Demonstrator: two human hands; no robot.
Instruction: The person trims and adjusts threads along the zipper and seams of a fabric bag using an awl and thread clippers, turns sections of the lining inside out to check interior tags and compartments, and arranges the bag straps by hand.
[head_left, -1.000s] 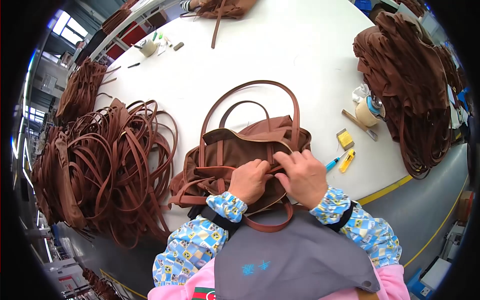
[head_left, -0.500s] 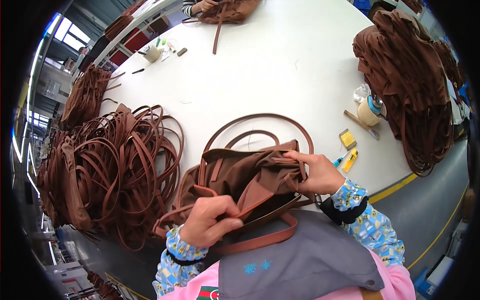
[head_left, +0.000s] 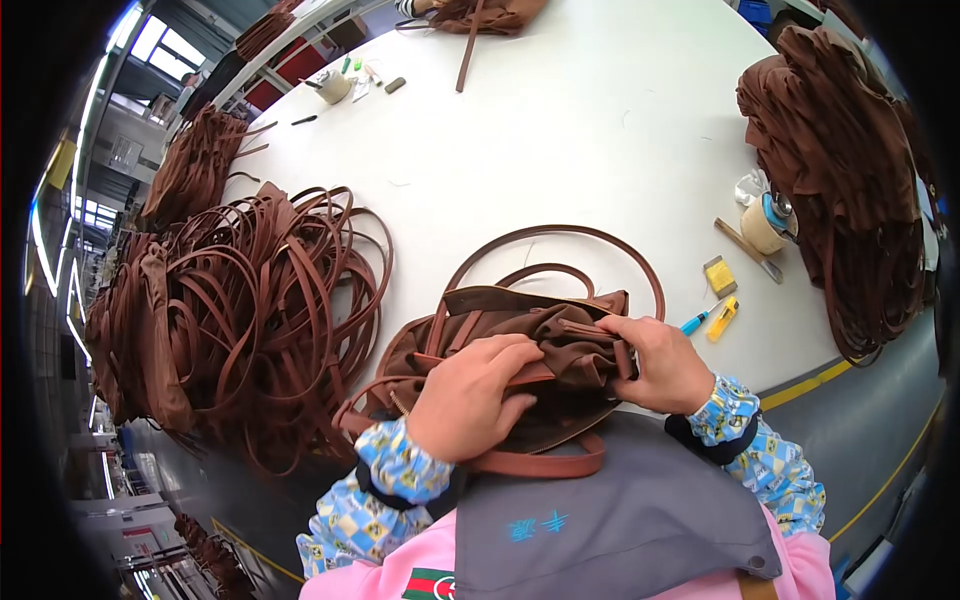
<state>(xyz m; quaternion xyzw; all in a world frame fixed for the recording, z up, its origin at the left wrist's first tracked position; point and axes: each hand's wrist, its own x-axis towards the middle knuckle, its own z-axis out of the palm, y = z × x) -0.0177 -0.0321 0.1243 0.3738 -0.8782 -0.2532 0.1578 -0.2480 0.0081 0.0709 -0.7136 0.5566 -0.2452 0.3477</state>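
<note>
A brown fabric handbag (head_left: pixel 410 355) with reddish-brown trim and long straps lies at the table's near edge, its zippered mouth gaping toward me. My left hand (head_left: pixel 470 400) reaches over the near side of the mouth, fingers stretched onto the inner fabric and a reddish trimmed edge. Its thumb stands apart from the fingers, and the fingertips are partly hidden. At the right end of the mouth, my right hand (head_left: pixel 665 365) pinches the bag's edge and bunched fabric between thumb and fingers. One strap (head_left: pixel 545 462) hangs over the near side, against my grey apron (head_left: pixel 610 500).
Piled brown bags with tangled straps (head_left: pixel 240 320) stand left; another stack (head_left: pixel 835 160) rises right. Near my right hand lie a yellow cutter (head_left: pixel 722 318), a blue pen-like tool (head_left: pixel 697 320), a yellow block (head_left: pixel 718 277), a brush (head_left: pixel 748 249) and a glue pot (head_left: pixel 765 222).
My left hand has let go of the trimmed edge it pinched and moved up and right over the bag's mouth. My right hand keeps its grip. The whole view has shifted slightly.
</note>
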